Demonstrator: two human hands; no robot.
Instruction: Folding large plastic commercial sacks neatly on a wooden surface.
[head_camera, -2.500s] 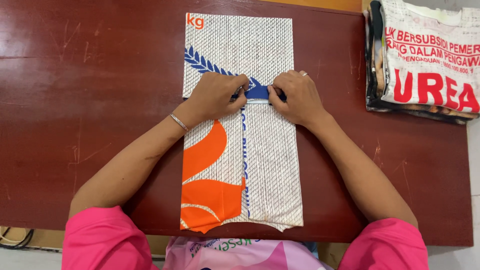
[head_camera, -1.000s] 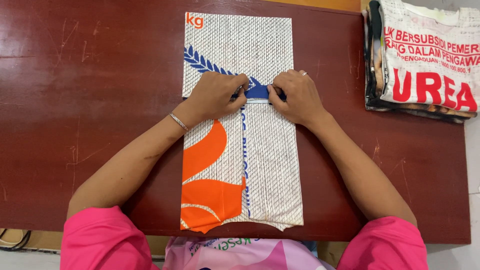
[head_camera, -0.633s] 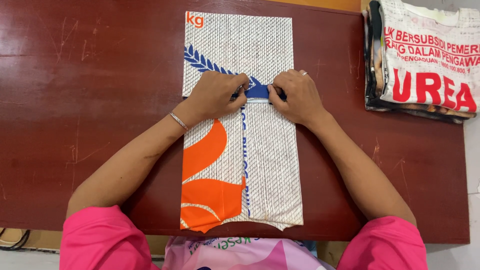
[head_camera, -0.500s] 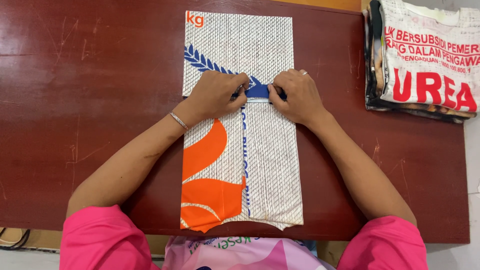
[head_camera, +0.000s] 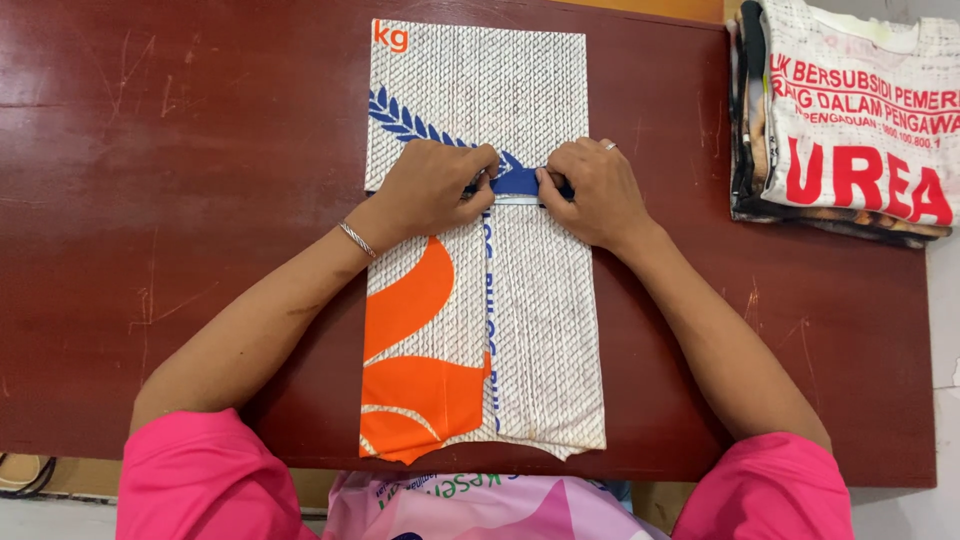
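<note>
A folded garment (head_camera: 540, 330) with a white woven-sack print, an orange shape and blue leaf marks lies lengthwise on the dark red table (head_camera: 180, 200). My left hand (head_camera: 432, 188) and my right hand (head_camera: 592, 192) rest side by side on its middle. Both pinch the blue collar band (head_camera: 515, 182) between thumb and fingers, knuckles up. A thin bracelet circles my left wrist and a ring sits on a right finger. The garment's lower edge hangs slightly over the table's near edge.
A stack of folded printed garments (head_camera: 850, 120) with red lettering on white sits at the table's far right corner. My pink sleeves (head_camera: 200, 480) frame the near edge. A dark cable (head_camera: 25, 475) lies on the floor at lower left.
</note>
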